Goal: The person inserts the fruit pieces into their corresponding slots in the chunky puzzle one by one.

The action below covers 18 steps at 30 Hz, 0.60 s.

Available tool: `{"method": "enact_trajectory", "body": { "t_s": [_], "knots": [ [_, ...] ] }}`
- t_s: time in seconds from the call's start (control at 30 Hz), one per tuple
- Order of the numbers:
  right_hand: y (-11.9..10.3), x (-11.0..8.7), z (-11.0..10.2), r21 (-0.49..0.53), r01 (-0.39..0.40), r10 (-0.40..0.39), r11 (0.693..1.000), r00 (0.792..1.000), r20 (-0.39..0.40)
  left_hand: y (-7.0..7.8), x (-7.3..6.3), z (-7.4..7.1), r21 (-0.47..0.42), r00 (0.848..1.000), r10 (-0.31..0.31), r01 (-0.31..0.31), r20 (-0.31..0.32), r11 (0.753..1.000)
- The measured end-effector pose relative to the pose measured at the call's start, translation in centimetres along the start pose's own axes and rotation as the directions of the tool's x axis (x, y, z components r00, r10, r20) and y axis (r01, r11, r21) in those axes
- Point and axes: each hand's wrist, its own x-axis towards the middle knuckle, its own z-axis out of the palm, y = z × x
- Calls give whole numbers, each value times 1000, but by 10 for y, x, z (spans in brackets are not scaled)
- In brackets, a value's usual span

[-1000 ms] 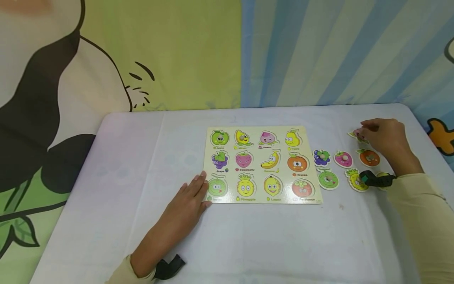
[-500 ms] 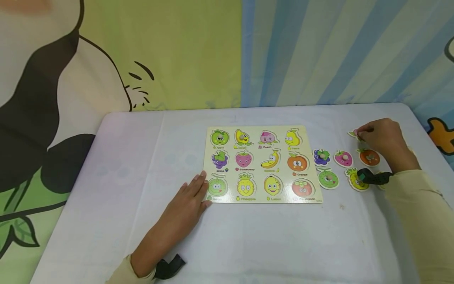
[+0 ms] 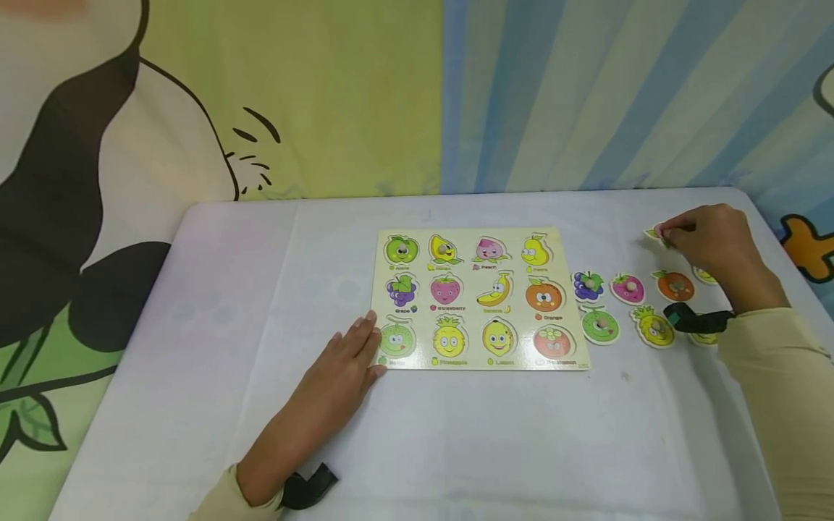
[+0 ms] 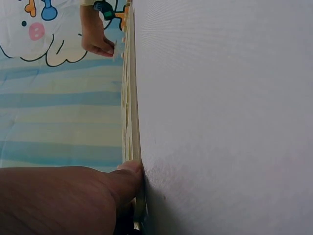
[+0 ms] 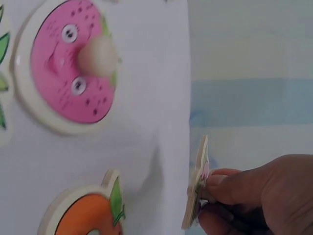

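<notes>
In the head view, a pale fruit puzzle board lies on the table, with printed fruit pictures in rows. My left hand rests at its lower left corner, fingers extended and touching the edge; the left wrist view shows the thumb against the board's side. Over at the far right, my right hand pinches a pink peach puzzle piece with green leaves by its knob. The right wrist view shows this piece edge-on, raised off the table. Nearest below that hand is an orange piece.
More knobbed pieces lie right of the board: grape, strawberry, melon and pineapple. Two yellow pieces are partly hidden by the right wrist and its black camera strap. A printed cloth backdrop stands behind the table.
My right hand has closed its fingertips on the peach piece and raised it slightly, shifting it a little rightward. A yellow piece beside the wrist shows more. My left hand stays put.
</notes>
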Motion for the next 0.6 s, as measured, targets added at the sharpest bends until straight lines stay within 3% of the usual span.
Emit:
{"method": "enact_trajectory", "body": {
  "t_s": [0.6],
  "knots": [
    [-70, 6, 8, 75, 193, -196, 978, 980, 24, 0, -2, 3, 0, 1000, -12, 12, -21, 1000]
  ]
}}
